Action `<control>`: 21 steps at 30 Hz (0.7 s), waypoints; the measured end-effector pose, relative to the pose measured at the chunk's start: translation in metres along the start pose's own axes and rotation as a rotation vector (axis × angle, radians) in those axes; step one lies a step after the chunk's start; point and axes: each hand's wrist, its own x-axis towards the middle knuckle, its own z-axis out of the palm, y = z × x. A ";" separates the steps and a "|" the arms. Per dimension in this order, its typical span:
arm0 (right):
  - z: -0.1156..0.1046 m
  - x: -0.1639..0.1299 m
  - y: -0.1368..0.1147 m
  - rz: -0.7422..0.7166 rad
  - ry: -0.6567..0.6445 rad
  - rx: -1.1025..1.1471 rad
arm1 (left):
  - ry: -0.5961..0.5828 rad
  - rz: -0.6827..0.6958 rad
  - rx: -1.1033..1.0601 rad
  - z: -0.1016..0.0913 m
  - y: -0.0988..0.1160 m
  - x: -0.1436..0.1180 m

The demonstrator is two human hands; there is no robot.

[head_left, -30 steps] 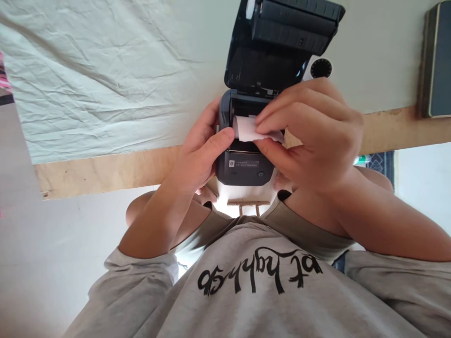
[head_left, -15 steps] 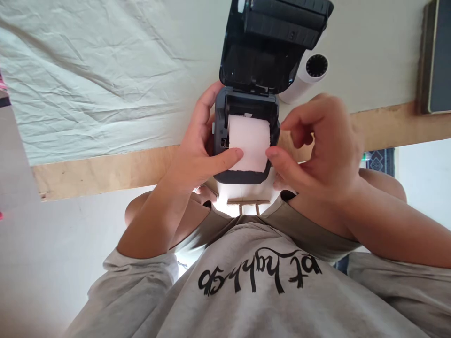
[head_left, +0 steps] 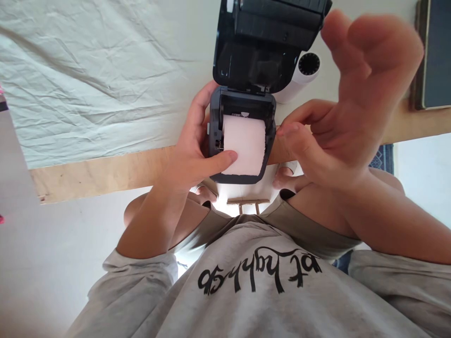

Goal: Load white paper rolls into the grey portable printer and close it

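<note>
My left hand [head_left: 197, 145] grips a small black receipt printer [head_left: 215, 169] from its left side, with the thumb lying over the white paper roll [head_left: 245, 148] inside. The printer's black lid [head_left: 257, 51] stands swung up away from the body. The roll sits in the bay, its loose end lying toward me with a ragged right edge. Close by the printer's right wall, my right hand [head_left: 355, 98] has its thumb and index finger pinched together, its other fingers raised beside the lid. Whatever lies between the pinched fingertips, if anything, is hidden.
Behind the printer lies a white cylinder [head_left: 299, 84] with a dark ribbed end. A dark framed panel [head_left: 440, 56] is at the right edge. Crumpled pale cloth [head_left: 88, 84] covers the left, above a bare wooden table edge [head_left: 102, 171]. My legs are below.
My right hand has drawn away from the paper's edge to the right, its other fingers uncurling upward. The printer has shifted slightly left in my left hand.
</note>
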 end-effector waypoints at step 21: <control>0.020 -0.004 0.016 -0.096 -0.037 0.028 | 0.055 -0.052 -0.113 0.009 0.007 -0.006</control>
